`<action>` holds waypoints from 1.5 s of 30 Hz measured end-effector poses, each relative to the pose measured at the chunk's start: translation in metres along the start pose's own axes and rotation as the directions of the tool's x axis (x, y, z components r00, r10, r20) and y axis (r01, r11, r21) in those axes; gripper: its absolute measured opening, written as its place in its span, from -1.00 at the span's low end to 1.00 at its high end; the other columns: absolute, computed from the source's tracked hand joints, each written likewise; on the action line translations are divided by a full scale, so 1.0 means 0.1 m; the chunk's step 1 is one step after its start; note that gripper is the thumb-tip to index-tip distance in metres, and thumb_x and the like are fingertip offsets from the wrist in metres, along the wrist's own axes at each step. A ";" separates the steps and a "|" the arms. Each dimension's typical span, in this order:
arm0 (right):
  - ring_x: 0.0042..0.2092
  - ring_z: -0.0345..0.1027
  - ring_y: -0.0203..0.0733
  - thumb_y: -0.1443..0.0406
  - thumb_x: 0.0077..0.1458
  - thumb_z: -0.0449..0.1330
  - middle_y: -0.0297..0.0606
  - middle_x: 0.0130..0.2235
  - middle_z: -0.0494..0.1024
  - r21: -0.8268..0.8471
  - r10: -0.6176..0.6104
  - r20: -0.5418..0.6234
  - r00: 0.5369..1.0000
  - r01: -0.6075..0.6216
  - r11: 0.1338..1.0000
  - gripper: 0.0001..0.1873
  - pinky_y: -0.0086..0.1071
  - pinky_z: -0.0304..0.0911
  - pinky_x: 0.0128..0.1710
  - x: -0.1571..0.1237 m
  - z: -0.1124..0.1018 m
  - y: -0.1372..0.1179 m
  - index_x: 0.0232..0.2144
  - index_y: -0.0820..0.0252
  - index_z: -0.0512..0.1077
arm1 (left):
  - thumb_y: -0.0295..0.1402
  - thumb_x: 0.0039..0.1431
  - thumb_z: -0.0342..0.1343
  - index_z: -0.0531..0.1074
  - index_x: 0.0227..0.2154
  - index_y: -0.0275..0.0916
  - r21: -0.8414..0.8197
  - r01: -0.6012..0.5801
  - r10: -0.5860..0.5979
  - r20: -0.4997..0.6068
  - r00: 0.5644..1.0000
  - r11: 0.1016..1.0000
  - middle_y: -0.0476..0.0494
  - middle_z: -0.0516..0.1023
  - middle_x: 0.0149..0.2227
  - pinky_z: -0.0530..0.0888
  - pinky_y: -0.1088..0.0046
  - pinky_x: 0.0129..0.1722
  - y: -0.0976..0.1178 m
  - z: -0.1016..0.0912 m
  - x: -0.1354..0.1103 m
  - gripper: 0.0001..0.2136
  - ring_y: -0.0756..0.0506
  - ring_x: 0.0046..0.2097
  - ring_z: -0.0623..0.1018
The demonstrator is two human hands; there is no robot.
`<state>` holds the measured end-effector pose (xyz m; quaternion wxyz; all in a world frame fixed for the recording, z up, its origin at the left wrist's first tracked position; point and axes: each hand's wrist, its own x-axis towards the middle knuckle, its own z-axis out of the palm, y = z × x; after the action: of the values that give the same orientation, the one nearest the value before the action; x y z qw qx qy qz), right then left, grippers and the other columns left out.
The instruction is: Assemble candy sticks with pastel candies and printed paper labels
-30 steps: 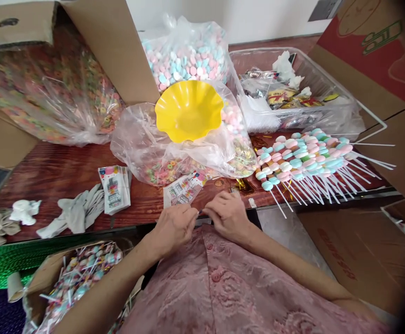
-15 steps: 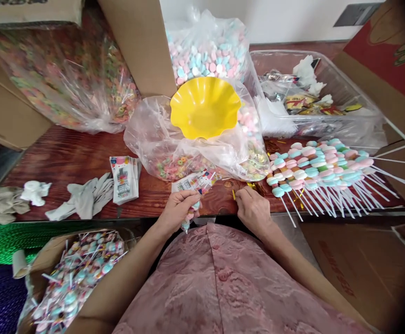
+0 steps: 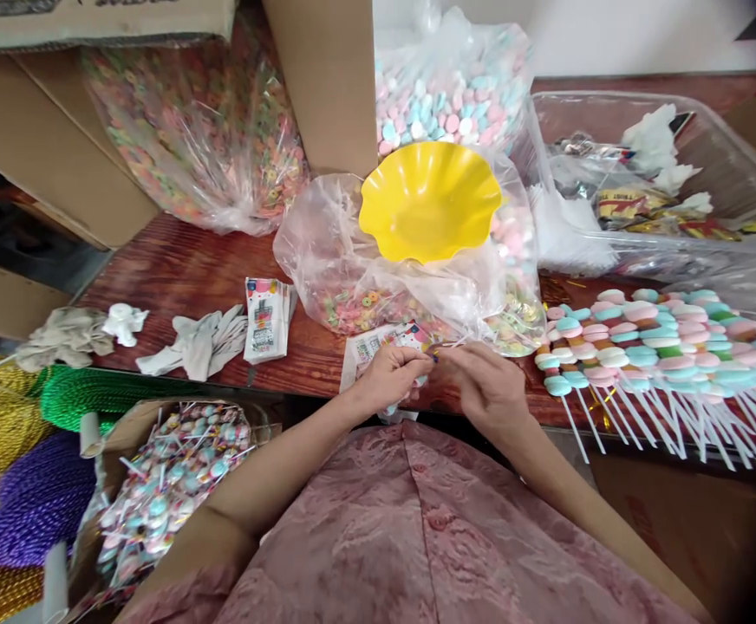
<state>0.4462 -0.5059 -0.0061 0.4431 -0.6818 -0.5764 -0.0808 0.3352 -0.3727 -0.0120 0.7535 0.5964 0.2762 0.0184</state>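
My left hand (image 3: 392,376) is closed round a bagged candy stick (image 3: 387,407) at the near edge of the red-brown table (image 3: 183,269). My right hand (image 3: 485,384) pinches a thin gold twist tie (image 3: 434,352) right beside the left hand's fingers. Both hands meet just in front of a small stack of printed wrappers (image 3: 378,342). A row of pastel candy skewers (image 3: 651,334) on white sticks lies to the right of my right hand.
A yellow scalloped bowl (image 3: 430,199) rests on a clear bag of ring candies (image 3: 352,286). Bigger candy bags (image 3: 202,130) and cardboard boxes stand behind. A clear bin (image 3: 729,147), grey gloves (image 3: 196,342), more wrappers (image 3: 266,319), a box of wrapped sticks (image 3: 170,477) and coloured tie bundles (image 3: 33,485) surround me.
My hands parted half a second ago, the right reaching to the table for a gold tie; now they are together again. The view has shifted left.
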 end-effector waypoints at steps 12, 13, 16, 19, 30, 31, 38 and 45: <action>-0.33 0.42 -0.24 0.45 0.19 0.03 -0.25 -0.31 0.55 0.060 0.118 0.160 0.980 -0.129 0.990 -0.58 -0.38 0.31 -0.34 -0.12 0.13 0.03 0.06 0.11 0.41 | -0.16 0.11 0.12 0.36 -0.53 -0.29 0.153 -0.199 0.190 0.075 0.979 0.968 0.08 0.24 -0.57 0.24 0.60 -0.52 -0.02 -0.09 -0.08 -0.71 0.11 -0.52 0.23; -0.35 0.41 -0.24 0.44 0.19 0.06 -0.28 -0.34 0.54 0.085 0.158 0.147 0.977 -0.171 0.982 -0.57 -0.37 0.31 -0.33 -0.14 0.14 0.02 0.09 0.10 0.37 | -0.17 0.15 0.09 0.31 -0.58 -0.29 0.230 -0.266 0.260 0.056 0.964 0.936 0.08 0.22 -0.58 0.20 0.59 -0.52 -0.04 -0.10 -0.08 -0.69 0.11 -0.52 0.21; -0.40 0.36 -0.28 0.37 0.17 0.15 -0.37 -0.39 0.48 0.222 0.324 0.090 0.942 -0.336 0.915 -0.57 -0.39 0.29 -0.35 -0.19 0.17 -0.02 0.10 0.09 0.31 | -0.19 0.22 0.05 0.30 -0.60 -0.29 0.348 -0.359 0.375 0.022 0.927 0.866 0.06 0.22 -0.59 0.18 0.56 -0.48 -0.05 -0.12 -0.09 -0.66 0.09 -0.49 0.21; -0.39 0.34 -0.29 0.27 0.14 0.22 -0.35 -0.39 0.47 0.361 0.485 0.093 0.869 -0.484 0.797 -0.84 -0.40 0.26 -0.38 -0.23 0.18 -0.09 -0.20 0.12 0.41 | -0.17 0.22 0.07 0.35 -0.56 -0.29 0.324 -0.377 0.390 0.027 0.920 0.868 0.05 0.27 -0.58 0.21 0.55 -0.46 -0.03 -0.11 -0.10 -0.67 0.07 -0.48 0.24; -0.57 0.06 -0.42 0.07 0.03 0.27 -0.47 -0.59 0.25 0.581 0.502 0.571 0.649 -0.752 0.312 -0.67 -0.48 0.02 -0.58 -0.19 0.12 -0.06 -0.49 0.20 0.35 | -0.06 0.07 0.17 0.39 -0.59 -0.29 0.170 -0.266 0.252 0.100 0.963 0.949 0.04 0.29 -0.61 0.21 0.56 -0.54 0.08 -0.04 -0.17 -0.63 0.09 -0.55 0.27; -0.57 0.06 -0.42 0.06 0.04 0.26 -0.47 -0.58 0.24 0.549 0.448 0.620 0.644 -0.764 0.339 -0.66 -0.49 0.01 -0.59 -0.18 0.09 -0.04 -0.50 0.20 0.34 | -0.03 0.02 0.20 0.37 -0.59 -0.28 0.105 -0.149 0.135 0.131 0.982 0.983 0.06 0.28 -0.63 0.19 0.57 -0.59 0.11 -0.05 -0.20 -0.62 0.10 -0.59 0.26; -0.55 0.14 -0.40 0.06 0.05 0.28 -0.37 -0.46 0.41 0.542 0.507 0.601 0.618 -0.781 0.310 -0.66 -0.47 0.08 -0.57 -0.18 -0.02 0.00 -0.32 0.22 0.42 | 0.00 0.02 0.18 0.35 -0.62 -0.27 0.124 -0.222 0.217 0.049 0.975 0.967 0.05 0.27 -0.64 0.20 0.55 -0.56 0.19 -0.15 -0.21 -0.59 0.10 -0.59 0.21; -0.56 0.06 -0.43 0.13 -0.11 0.41 -0.46 -0.60 0.29 0.694 0.563 0.504 0.655 -0.695 0.187 -0.65 -0.48 0.03 -0.58 -0.12 0.17 -0.10 -0.57 0.21 0.37 | -0.18 0.24 0.04 0.38 -0.61 -0.26 0.448 -0.511 0.508 0.137 0.850 0.733 -0.03 0.36 -0.55 0.28 0.49 -0.35 0.21 -0.06 -0.16 -0.64 0.02 -0.44 0.34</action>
<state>0.4265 -0.5031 -0.0183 0.6671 -0.5485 -0.2326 0.4471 0.3252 -0.3669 0.0122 0.5530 0.8129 0.0964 0.1552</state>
